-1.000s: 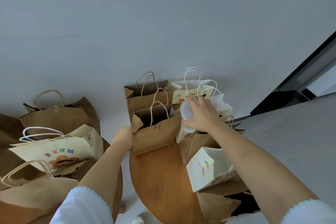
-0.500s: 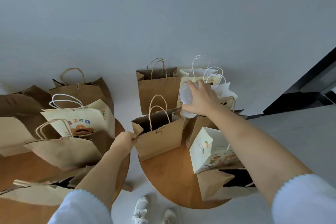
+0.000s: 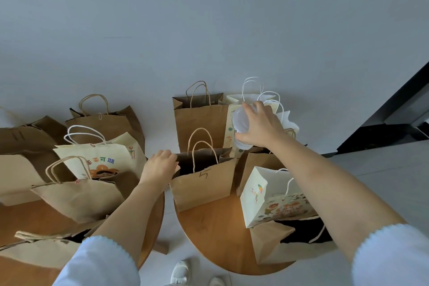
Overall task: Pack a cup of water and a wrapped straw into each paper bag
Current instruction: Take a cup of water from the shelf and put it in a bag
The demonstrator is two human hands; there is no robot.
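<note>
Right hand [image 3: 260, 127] grips clear lidded cup [image 3: 241, 126] by its side, tilted, in air above back bags on round wooden table [image 3: 209, 234]. Left hand [image 3: 160, 167] pinches left rim of brown bag marked 5 [image 3: 204, 183], pulling mouth open. Step in hand, likely: lower cup into that bag. Advice: level cup first, clear twisted paper handles [image 3: 200, 144], set base flat on bag floor, keep rim held until cup stands. No wrapped straw visible.

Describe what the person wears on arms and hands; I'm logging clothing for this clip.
Both forearms are bare. The left hand and right hand wear no gloves or visible jewellery. White sleeves with scalloped edges end near the elbows.
</note>
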